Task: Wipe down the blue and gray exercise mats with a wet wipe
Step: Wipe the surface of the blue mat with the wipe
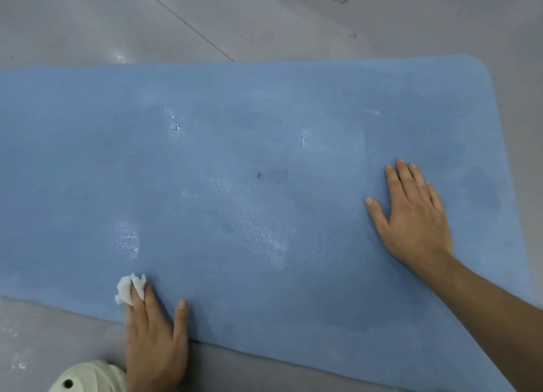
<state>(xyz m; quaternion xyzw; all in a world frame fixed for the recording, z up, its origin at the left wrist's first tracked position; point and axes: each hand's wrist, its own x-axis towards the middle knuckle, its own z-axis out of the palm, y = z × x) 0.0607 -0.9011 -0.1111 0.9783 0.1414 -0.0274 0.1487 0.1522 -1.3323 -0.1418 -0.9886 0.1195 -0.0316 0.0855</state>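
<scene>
Gray floor point(264, 18) borders the blue mat point(235, 156). At its near edge, the left hand point(155, 341) presses the wet wipe point(126, 289) with straight fingers. The right hand point(411, 215) lies flat, well apart. A pale shoe point(88, 377) is beside the left wrist.

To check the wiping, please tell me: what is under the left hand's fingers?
A crumpled white wipe, pressed on the blue mat by the left hand. Only its front part shows; the fingers cover the rest.

A light blue mat point(264, 162) (marked with pale shiny streaks and small dark specks) is laid on a grey floor point(88, 18); the wipe point(125, 287) is white.
</scene>
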